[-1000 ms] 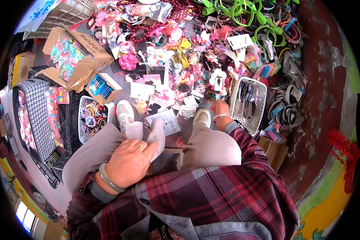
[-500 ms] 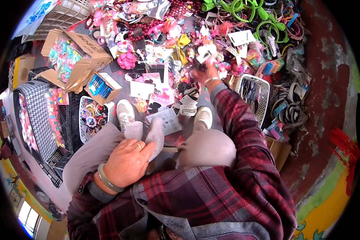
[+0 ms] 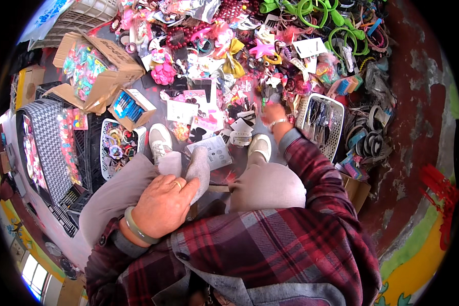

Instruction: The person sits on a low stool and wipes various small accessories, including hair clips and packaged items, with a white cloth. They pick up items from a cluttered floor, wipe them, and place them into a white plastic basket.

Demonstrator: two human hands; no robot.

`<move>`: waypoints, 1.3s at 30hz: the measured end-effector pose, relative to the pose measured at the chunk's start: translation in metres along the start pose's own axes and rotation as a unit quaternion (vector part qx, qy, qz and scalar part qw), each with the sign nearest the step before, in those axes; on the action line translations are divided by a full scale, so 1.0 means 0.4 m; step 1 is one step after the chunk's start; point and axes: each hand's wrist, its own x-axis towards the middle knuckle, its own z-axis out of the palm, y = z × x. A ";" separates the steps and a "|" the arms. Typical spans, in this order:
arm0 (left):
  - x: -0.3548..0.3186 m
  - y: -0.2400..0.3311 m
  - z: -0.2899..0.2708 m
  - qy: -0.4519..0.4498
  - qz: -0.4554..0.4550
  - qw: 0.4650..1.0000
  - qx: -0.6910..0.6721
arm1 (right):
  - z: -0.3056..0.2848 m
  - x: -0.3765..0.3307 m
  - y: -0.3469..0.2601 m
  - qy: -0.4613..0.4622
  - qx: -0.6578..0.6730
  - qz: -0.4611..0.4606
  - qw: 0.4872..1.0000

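My left hand [image 3: 160,206] rests over my lap, its fingers closed on a fuzzy grey cloth piece [image 3: 200,168], which sticks up past the thumb. A ring and a wrist band show on this hand. Beyond my right knee, my right hand [image 3: 274,114] is low over the heap of hair accessories [image 3: 239,84], fingers curled and slightly blurred. At its fingertips is a small dark piece with a bit of green [image 3: 266,102]; I cannot make out its kind. Printed cards [image 3: 211,152] and white clip cards [image 3: 240,130] lie between my shoes.
A white basket [image 3: 336,107] stands right of my right hand, another [image 3: 107,166] beside my left leg. Open cardboard boxes [image 3: 122,69] are at the left. Green headbands [image 3: 336,41] lie at the far right, a yellow bow [image 3: 233,58] in the middle of the heap.
My right hand has come back toward me from the heap and slightly right. The blurred white piece at its fingers no longer shows in the same place. My left hand has stayed put.
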 end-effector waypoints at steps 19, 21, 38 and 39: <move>0.011 0.002 0.004 0.009 0.023 1.000 0.019 | -0.169 0.269 -0.049 0.026 0.916 0.134 0.377; 0.005 0.004 0.009 0.016 0.016 1.000 0.013 | -0.285 0.186 0.010 -0.004 0.899 0.079 0.431; -0.007 0.005 0.010 0.011 0.018 1.000 0.001 | 0.229 -0.263 0.031 -0.152 0.193 0.367 0.897; -0.007 0.005 0.010 0.013 0.017 1.000 0.000 | 0.227 -0.242 0.037 -0.112 0.283 0.422 0.854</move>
